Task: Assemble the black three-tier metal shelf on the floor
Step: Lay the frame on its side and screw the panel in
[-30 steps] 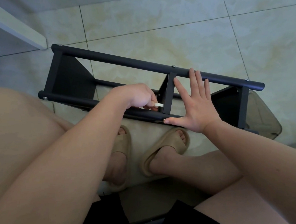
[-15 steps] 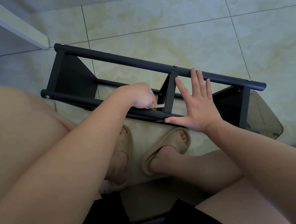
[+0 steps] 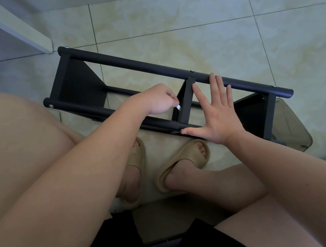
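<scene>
Lying on its side on the tiled floor (image 3: 183, 29), the black metal shelf (image 3: 78, 83) sits just past your feet, long rails running left to right. Your left forearm (image 3: 99, 148) crosses the near rail (image 3: 94, 110) and hides a stretch of it. Your left hand (image 3: 156, 102) is curled, pinching a small silver tool (image 3: 178, 107) at the middle tier panel (image 3: 186, 102); only the tip shows, so what kind of tool it is and what it meets can't be made out. Your right hand (image 3: 219, 117) is spread flat just right of that panel, fingertips over the far rail (image 3: 133, 64), thumb along the near rail, covering the gap between. The shelf's right end overlaps a smoky translucent object (image 3: 291, 127), unclear what. Both tan slippers (image 3: 186, 159) sit close to the near rail, one partly behind your left forearm. A white ledge (image 3: 21, 30) is cut off at the upper left.
</scene>
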A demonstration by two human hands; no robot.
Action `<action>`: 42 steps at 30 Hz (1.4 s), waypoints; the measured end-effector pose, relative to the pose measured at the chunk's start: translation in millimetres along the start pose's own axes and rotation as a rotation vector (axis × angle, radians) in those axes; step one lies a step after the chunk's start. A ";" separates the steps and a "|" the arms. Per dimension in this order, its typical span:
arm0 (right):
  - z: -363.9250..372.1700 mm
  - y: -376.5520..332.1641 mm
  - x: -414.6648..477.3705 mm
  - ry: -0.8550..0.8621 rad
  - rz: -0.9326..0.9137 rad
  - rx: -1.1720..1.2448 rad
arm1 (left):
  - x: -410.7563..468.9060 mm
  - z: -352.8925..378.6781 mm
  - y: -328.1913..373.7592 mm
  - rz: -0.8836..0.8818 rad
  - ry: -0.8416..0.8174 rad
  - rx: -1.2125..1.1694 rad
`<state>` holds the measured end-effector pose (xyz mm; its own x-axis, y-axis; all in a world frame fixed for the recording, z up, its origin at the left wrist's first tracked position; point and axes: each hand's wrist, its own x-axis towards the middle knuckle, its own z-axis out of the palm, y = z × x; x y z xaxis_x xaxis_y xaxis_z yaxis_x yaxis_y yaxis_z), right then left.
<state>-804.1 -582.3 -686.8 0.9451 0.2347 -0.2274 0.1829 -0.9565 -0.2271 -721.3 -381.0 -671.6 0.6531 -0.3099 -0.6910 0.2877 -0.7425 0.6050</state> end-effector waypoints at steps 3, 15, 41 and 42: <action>0.2 0.3 0.4 -0.001 -0.001 -0.008 | 1.3 5.3 0.8 -0.025 0.017 -0.241; 2.0 1.1 0.8 0.022 -0.007 0.004 | 3.1 9.2 10.6 -0.074 0.216 -0.522; 1.3 1.0 0.6 0.012 -0.006 -0.006 | 1.7 9.6 8.9 -0.152 0.108 -0.400; 1.3 1.0 0.4 0.012 -0.005 -0.005 | 1.7 9.7 8.6 -0.151 0.111 -0.385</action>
<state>-803.9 -582.9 -688.3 0.9473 0.2373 -0.2154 0.1889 -0.9564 -0.2230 -724.4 -393.7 -671.4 0.6489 -0.1335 -0.7491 0.6126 -0.4923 0.6184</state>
